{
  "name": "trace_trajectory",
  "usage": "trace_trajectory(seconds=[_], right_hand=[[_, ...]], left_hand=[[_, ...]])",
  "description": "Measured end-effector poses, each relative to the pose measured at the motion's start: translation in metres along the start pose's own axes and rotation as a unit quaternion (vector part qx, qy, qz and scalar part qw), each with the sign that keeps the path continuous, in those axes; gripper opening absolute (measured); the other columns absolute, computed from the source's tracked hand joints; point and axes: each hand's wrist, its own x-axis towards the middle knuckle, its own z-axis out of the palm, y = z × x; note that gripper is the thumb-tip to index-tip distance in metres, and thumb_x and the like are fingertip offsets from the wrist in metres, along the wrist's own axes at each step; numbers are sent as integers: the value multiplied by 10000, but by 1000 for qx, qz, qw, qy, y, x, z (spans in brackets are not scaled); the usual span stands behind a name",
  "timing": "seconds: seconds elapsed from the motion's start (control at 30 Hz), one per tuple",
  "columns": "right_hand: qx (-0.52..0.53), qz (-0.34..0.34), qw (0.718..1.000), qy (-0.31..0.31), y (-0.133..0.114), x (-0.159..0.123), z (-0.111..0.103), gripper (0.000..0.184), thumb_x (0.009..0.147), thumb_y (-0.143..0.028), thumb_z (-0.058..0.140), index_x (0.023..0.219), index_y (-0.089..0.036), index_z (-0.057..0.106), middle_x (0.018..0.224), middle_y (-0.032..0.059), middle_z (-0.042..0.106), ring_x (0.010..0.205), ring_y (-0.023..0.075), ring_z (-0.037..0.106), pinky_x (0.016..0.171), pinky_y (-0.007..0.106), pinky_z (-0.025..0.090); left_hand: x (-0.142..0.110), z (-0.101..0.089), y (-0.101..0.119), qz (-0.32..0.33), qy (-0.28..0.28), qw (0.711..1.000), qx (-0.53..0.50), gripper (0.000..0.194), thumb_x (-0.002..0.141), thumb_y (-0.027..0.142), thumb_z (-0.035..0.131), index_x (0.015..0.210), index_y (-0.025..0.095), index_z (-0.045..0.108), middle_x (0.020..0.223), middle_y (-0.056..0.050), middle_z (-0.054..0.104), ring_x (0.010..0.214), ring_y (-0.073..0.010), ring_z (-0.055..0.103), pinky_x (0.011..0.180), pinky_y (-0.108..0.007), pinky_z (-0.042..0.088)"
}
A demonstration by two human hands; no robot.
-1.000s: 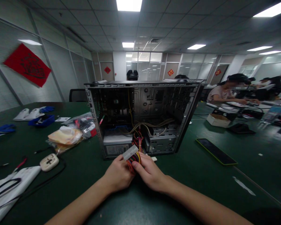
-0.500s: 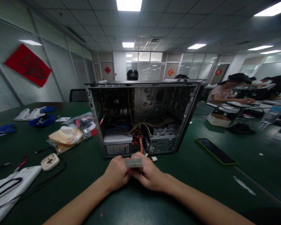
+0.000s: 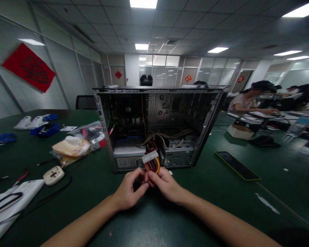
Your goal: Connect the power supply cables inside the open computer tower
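In front of the open computer case (image 3: 185,158) is a multi-wire power cable (image 3: 152,166) with a wide white connector (image 3: 150,156) at its raised end. My right hand (image 3: 167,185) pinches the coloured wires just below the connector, thumb on top. My left hand (image 3: 130,190) is curled beside it, its thumb and fingertips coming together at the lower part of the wires. Exactly what lies between the left fingertips is partly hidden. Behind the connector sits the power supply (image 3: 128,162), low in the case's left side.
To the left lie a plastic bag (image 3: 70,149), a blue tray (image 3: 45,129), a beige oval device (image 3: 53,175) and a white power strip (image 3: 28,195) with dark cords. A phone (image 3: 237,165) lies right of the case. A person (image 3: 244,101) sits farther right, beyond a small box (image 3: 240,131).
The connector has tipped upward, so the coloured wires below it now show. My left hand has loosened from around it and shifted slightly left; my right hand keeps the wires.
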Motion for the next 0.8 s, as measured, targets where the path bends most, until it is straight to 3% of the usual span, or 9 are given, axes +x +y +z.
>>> trace_trajectory(seconds=[0.13,0.27,0.37,0.47,0.53,0.63,0.8], right_hand=[[-172,-58,983,-1,3,-3,0,514,1061,-514,364,816,-156,639,738,43,645,679,148,588,637,250,445],[-402,-122,907,23,7,7,-17,326,1047,-342,442,861,-166,643,654,34,634,571,152,568,579,255,361],[-490,-145,856,83,1,26,-35,236,1025,-295,485,979,-153,668,668,45,661,550,160,583,571,262,335],[-521,-137,832,130,-21,52,-40,274,1037,-319,470,1145,-150,657,812,80,725,632,181,643,589,265,361],[-533,-136,828,111,-43,73,-33,298,1051,-336,448,1209,-175,643,917,83,742,733,190,680,627,257,401],[-562,-76,820,69,-70,109,-16,309,1055,-376,429,1099,-209,686,1023,83,726,897,208,690,728,264,467],[-619,17,782,68,-74,159,1,337,1031,-388,452,1062,-206,734,1097,115,725,932,252,704,733,305,523]], left_hand=[[-2,2,-8,8,4,999,44,141,902,258,565,800,165,596,742,-20,637,674,-152,582,685,-256,471],[-1,3,-11,-15,-29,997,67,190,922,257,537,792,162,638,723,-23,649,667,-154,588,662,-254,441],[0,3,-11,-23,-68,994,79,211,929,259,526,771,163,628,670,-6,612,625,-140,556,632,-246,408],[0,2,-10,-6,-93,993,77,202,930,252,522,782,163,627,679,-7,613,621,-132,545,630,-241,399],[-1,3,-11,2,-104,992,76,192,929,245,524,794,162,632,690,-11,620,621,-130,545,624,-237,397],[-2,4,-12,10,-110,991,74,176,922,239,534,807,159,641,692,-15,626,610,-126,547,608,-231,391],[-2,2,-14,6,-99,991,86,178,923,243,535,823,155,653,714,-31,643,632,-136,569,618,-234,403]])
